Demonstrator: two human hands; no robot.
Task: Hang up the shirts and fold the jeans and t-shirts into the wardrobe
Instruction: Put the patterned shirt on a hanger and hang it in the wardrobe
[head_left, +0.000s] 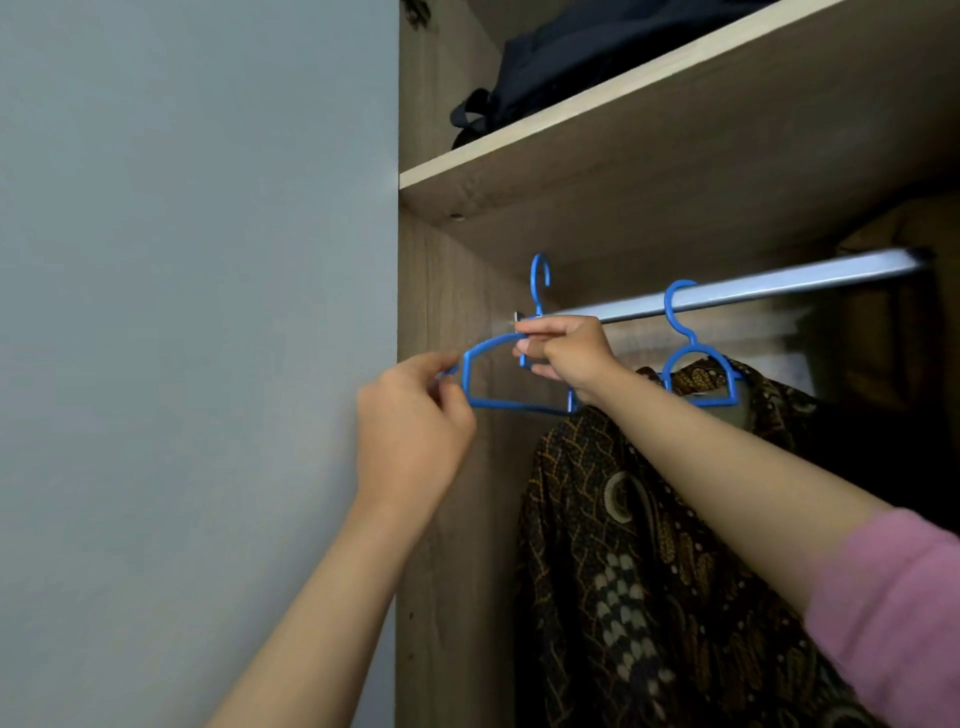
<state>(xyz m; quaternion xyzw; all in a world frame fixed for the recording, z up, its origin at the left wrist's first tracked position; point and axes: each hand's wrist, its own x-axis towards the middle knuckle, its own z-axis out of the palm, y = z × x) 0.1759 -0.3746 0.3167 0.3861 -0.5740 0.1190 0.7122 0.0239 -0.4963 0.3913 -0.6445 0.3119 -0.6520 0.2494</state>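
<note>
Head view, close, angled up into wardrobe (452, 519).

We are facing a plain grey-blue wall (197, 312) adjoining an open wood-grain cabinet (447, 519), where a shelf (649, 130) is catching soft light.

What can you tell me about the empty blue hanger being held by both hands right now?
The empty blue hanger looks like thin moulded plastic: an open hook on top, sloped shoulders, a straight bottom bar. It carries no garment and is off the rail, its hook free in front of the rail's left end. The left hand pinches its left tip; the right hand grips its neck. It sits left of the hanging batik shirt.
</note>
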